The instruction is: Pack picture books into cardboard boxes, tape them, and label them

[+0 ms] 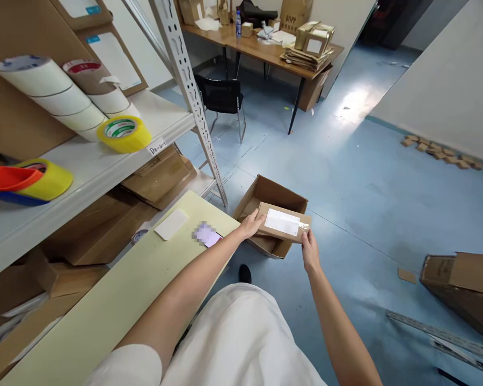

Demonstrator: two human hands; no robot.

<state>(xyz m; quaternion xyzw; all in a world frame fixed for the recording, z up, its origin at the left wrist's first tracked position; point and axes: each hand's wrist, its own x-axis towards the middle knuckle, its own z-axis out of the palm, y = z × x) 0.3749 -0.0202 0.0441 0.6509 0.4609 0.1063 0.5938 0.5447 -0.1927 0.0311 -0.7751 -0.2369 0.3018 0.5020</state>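
Holds the labelled carton (284, 221), probably light, stiff and best gripped at its short ends, by those ends between left hand (251, 224) and right hand (310, 252).

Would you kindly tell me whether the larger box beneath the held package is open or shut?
Open: inner walls of the larger box show around the package, which the left hand and right hand hold over it.
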